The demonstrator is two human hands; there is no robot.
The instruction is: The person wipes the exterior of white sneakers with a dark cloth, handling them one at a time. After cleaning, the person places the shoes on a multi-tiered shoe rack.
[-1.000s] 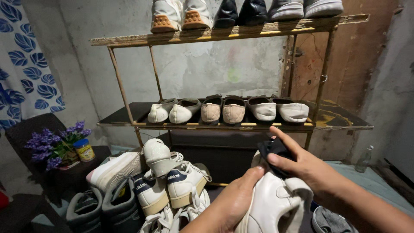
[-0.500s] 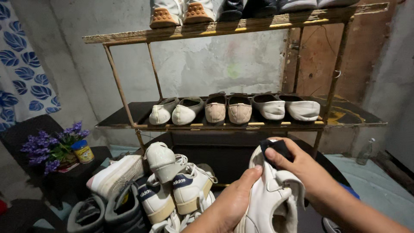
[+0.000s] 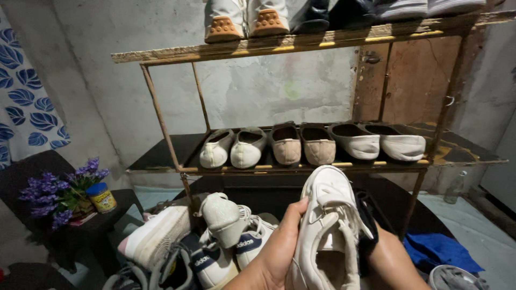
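The left hand (image 3: 277, 252) wraps its fingers round the side of a scuffed white strapped sneaker (image 3: 325, 231), held upright, toe up, before the rusty shoe rack (image 3: 161, 115), while the right hand (image 3: 389, 260) presses a dark cloth (image 3: 368, 225) against its other side, grip hidden.

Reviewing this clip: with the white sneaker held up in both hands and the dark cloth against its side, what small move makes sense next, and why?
Probably draw the dark cloth along the side of the white sneaker. The left hand grips the sneaker's left side, toe up, while the right hand presses the cloth against its right side, mostly hidden behind the sneaker.
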